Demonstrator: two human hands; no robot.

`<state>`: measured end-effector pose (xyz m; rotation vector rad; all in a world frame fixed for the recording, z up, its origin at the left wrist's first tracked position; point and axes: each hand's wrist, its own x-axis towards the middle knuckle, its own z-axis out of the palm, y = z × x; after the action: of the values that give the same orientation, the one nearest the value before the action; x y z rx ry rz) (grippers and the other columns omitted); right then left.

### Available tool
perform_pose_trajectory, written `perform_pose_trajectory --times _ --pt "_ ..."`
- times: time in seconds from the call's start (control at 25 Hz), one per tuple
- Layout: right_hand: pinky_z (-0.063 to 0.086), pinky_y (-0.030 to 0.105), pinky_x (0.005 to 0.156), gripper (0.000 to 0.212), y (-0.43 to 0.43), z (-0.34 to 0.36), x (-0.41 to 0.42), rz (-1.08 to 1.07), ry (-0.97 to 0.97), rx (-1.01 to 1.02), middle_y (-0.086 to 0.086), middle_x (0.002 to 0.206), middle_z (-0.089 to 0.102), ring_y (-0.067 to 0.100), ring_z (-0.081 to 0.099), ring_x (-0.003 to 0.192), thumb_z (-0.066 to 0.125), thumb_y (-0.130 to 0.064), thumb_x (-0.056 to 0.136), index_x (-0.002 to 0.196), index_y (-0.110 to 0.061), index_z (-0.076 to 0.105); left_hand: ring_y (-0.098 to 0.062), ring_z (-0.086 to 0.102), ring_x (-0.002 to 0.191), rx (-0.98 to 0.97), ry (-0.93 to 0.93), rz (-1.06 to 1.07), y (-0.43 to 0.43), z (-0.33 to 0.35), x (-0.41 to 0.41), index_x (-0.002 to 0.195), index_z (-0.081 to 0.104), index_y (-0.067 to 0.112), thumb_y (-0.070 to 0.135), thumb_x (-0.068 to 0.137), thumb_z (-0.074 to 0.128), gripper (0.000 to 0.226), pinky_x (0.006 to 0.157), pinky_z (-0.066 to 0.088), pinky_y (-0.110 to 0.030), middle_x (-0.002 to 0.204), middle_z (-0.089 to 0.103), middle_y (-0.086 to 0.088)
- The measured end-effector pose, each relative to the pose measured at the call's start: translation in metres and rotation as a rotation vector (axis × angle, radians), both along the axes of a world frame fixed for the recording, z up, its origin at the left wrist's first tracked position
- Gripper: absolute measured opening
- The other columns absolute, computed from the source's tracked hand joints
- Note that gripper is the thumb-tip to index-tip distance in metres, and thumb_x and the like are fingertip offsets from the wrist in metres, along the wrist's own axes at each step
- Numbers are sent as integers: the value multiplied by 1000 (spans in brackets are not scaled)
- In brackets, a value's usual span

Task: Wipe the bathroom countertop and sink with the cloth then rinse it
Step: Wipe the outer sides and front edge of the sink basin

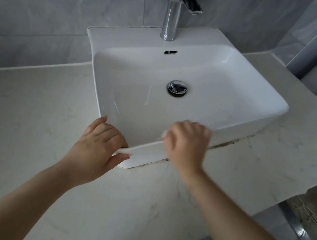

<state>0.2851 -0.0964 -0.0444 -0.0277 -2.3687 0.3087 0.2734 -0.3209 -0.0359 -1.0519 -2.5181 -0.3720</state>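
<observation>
The left hand (99, 142) grips the near-left corner of the sink (127, 35): its fingers hook over the rim into the basin, with the thumb pressed on the outer wall below them. The right hand (186, 142), blurred, is curled at the same near rim, just right of the left fingers. A pale scrap poking out beside its knuckles seems to be the cloth (164, 134), touching the rim. The countertop (36, 110) lies beneath both wrists. Beyond the fingertips sit the drain (177, 88) and, farther, the faucet (172, 20)
</observation>
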Motion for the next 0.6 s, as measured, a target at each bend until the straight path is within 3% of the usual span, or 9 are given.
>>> perform_pose_trajectory --times 0.12,0.24,0.36,0.4,0.48,0.56,0.6 --pt "25 35 63 24 -77 -3 18 239 52 16 0 60 52 25 49 60 45 -30 82 62 -19 55 -18 45 83 3 14 -20 -1 0 -2 79 56 13 48 97 24 50 111 16 -31 72 56 -1" --pt "32 36 75 25 -32 -16 14 374 94 84 0 75 59 24 50 77 35 -37 95 82 -23 51 -15 46 84 20 -17 -20 -1 3 -1 80 61 14 50 96 25 53 110 16 -30 73 58 2" --pt "30 41 100 31 15 -35 2 15 170 -173 12 110 61 30 45 112 32 -37 98 103 -17 56 -14 47 84 8 -38 13 0 2 2 81 64 15 53 95 25 56 110 15 -30 73 59 4" --pt "29 41 103 36 18 -35 -6 -139 222 -367 18 122 57 31 41 120 37 -32 94 112 -8 57 -15 48 83 -5 -40 16 0 2 2 81 64 15 52 94 28 53 110 16 -30 73 59 4" --pt "35 38 101 43 8 -22 -25 -256 424 -996 26 129 48 32 43 118 38 -21 88 119 7 51 -19 56 78 -36 -38 14 1 6 0 79 64 17 48 88 39 42 106 20 -32 71 59 5" --pt "45 34 91 29 -16 -12 -34 -219 596 -1566 19 119 52 24 53 96 34 -18 92 108 -2 52 -23 60 73 -58 -40 5 1 9 0 78 64 18 43 82 43 34 103 22 -33 70 59 6" --pt "45 35 90 21 -41 -11 -28 -217 549 -1788 12 113 53 20 53 90 35 -25 91 99 -13 50 -23 60 73 -56 -44 -2 2 10 0 78 64 18 42 81 43 33 103 22 -34 70 59 6"
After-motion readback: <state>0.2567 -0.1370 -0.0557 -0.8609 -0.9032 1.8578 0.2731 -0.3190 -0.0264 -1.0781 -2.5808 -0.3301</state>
